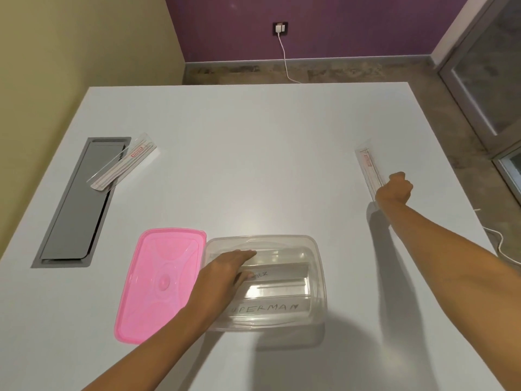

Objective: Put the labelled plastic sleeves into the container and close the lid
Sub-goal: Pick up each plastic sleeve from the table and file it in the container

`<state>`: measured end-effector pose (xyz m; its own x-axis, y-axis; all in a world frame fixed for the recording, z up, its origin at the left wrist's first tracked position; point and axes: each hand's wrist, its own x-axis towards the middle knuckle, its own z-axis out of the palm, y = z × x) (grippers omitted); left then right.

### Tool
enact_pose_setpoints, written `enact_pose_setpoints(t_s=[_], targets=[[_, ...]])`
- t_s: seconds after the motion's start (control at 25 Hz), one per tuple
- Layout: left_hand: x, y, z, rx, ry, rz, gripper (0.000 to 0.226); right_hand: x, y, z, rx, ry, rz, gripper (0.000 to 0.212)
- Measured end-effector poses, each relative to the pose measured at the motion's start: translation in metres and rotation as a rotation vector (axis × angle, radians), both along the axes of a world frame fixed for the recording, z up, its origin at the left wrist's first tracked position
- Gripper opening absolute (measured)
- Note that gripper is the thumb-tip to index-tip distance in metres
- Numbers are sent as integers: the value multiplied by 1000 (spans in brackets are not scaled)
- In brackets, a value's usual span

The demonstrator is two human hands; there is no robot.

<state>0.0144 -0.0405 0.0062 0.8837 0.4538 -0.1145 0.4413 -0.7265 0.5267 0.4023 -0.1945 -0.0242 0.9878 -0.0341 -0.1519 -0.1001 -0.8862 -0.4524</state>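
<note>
A clear plastic container (317,266) stands open on the white table near me. Several labelled sleeves lie flat inside it; one (270,307) reads "SUPERMAN". My left hand (225,273) reaches into the container with fingers flat on a sleeve (284,273) there. The pink lid (158,283) lies upside down just left of the container. Far right, my right hand (394,189) is closed on the near end of a long clear sleeve (368,165) that rests on the table. Another sleeve (125,165) lies at the far left, partly over the grey hatch.
A grey cable hatch (76,210) is set into the table's left side. The table's right edge runs close to my right arm. A white cable (500,244) hangs beyond that edge. A wall socket with a charger (280,28) is at the back.
</note>
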Motion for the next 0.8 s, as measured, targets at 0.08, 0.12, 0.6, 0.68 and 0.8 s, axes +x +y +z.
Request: enact_pose_setpoints(t_s=[0.08, 0.12, 0.6, 0.68, 0.8], targets=[[0, -2, 2, -13, -35, -15, 36, -12, -3, 3, 83, -5, -39, 42], [0, -3, 3, -15, -46, -24, 34, -20, -3, 6, 127, -22, -40, 44], [-22, -16, 17, -9, -176, 195, 30, -177, -16, 74, 743, 326, 354, 39], [-33, -13, 19, -72, -217, 296, 33, -199, -22, 80, 807, 408, 438, 37], [-47, -8, 23, -190, -273, 486, 39, -223, -29, 84, 701, 425, 643, 42]])
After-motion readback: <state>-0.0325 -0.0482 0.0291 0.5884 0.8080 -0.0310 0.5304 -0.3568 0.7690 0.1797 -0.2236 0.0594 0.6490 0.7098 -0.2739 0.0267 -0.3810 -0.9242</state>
